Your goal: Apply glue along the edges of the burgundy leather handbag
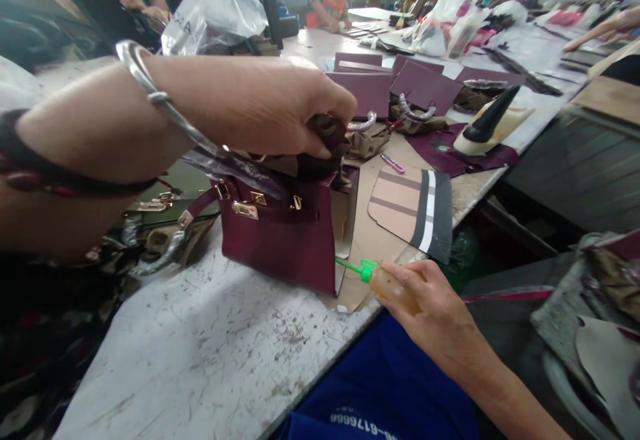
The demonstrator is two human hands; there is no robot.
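Observation:
A burgundy handbag [277, 247] with gold hardware stands upright on the worktable, its right side gaping. My left hand [325, 110] reaches across above it, fingers pinched on the bag's dark lining [327, 130] at the top edge. In my right hand [425, 297] is a squeeze bottle [395, 288] of amber liquid, probably glue, with a green cap and thin nozzle. The nozzle tip is at the lower edge of the bag's open side; whether it touches cannot be made out. Clear plastic wraps the bag's handle [250, 170].
Right of the bag lie a striped tan-and-black panel [400, 207] and a pink cutter [393, 163]. Behind stand purple bag parts [365, 93] and a cream bottle with a black cone tip [487, 127]. A green bag [173, 207] sits left. Several people work farther back.

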